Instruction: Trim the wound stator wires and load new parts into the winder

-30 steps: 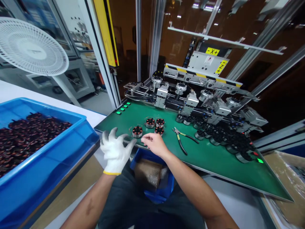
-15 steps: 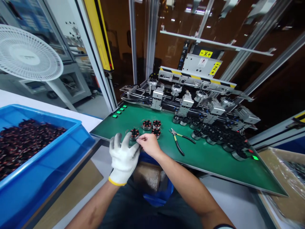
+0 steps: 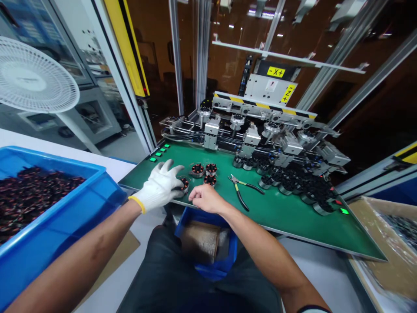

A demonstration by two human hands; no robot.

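Observation:
My left hand point(image 3: 160, 185), in a white glove, lies with fingers spread on the near left of the green work plate point(image 3: 286, 214), its fingertips on a small copper-wound stator point(image 3: 184, 184). My bare right hand point(image 3: 203, 198) sits just right of that stator, fingers curled in a pinch; what they hold is too small to see. Three more stators point(image 3: 204, 172) stand in a cluster just behind my hands.
Yellow-handled pliers point(image 3: 239, 192) lie right of the stators. A row of dark round parts point(image 3: 293, 182) and a fixture machine point(image 3: 267, 130) fill the back of the plate. A large blue bin point(image 3: 81, 204) of stators is left, a small blue bin point(image 3: 232, 252) on my lap, a fan point(image 3: 35, 76) far left.
My left hand moved forward from the plate's near edge onto the nearest stator. My right hand stayed beside it, pinched. The view shifted slightly.

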